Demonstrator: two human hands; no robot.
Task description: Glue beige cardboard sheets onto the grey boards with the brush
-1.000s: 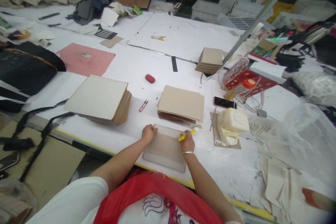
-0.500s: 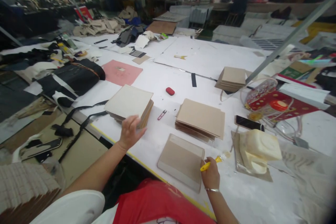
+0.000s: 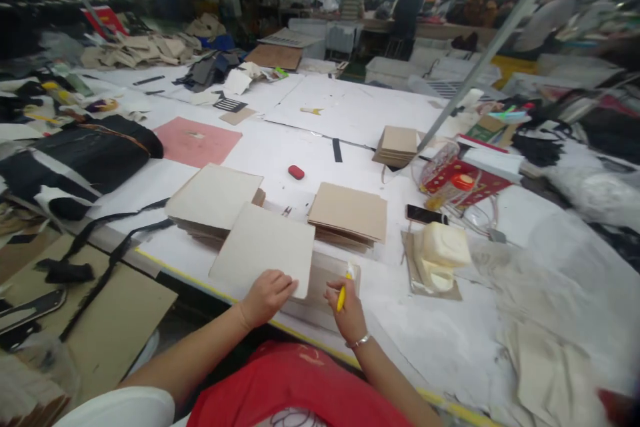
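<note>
Gripping the pale board (image 3: 270, 240) near its closest right corner, the left hand (image 3: 269, 295) is holding it partly across the brown panel (image 3: 323, 279) on the table (image 3: 400, 340), while the right hand (image 3: 349, 312) is clasping a yellow brush (image 3: 342, 297), probably best kept clear of the board.

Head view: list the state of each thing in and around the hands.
Left hand: gripping the pale board's near edge
Right hand: closed around the brush
Pale board: held, covering part of the lower board in this view
Brush: held, bristles pointing away from the person
Lower board: partly hidden
Left stack: partly hidden by the pale board
Right stack: edges uneven
Phone: lying flat, screen dark
</note>
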